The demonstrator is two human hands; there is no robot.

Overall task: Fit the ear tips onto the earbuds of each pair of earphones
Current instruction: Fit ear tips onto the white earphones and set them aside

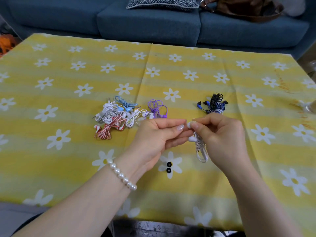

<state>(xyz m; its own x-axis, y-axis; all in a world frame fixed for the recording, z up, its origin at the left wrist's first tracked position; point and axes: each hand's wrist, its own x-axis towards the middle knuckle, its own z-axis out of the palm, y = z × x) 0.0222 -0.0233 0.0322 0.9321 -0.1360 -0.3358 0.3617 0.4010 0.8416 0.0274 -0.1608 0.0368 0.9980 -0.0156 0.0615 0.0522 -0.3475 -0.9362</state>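
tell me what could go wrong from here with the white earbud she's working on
The white earbud is only pinched between fingertips of the left hand and right hand, so it might slip. Its dangling white cable could snag. The two black ear tips lie loose by the wrist and might get knocked away.

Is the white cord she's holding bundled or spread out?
Bundled: the white cord hangs in tight loops below the right hand, off the tablecloth.

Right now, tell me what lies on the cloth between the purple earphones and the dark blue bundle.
Nothing: in the head view, only bare tablecloth separates the purple earphones from the dark blue bundle.
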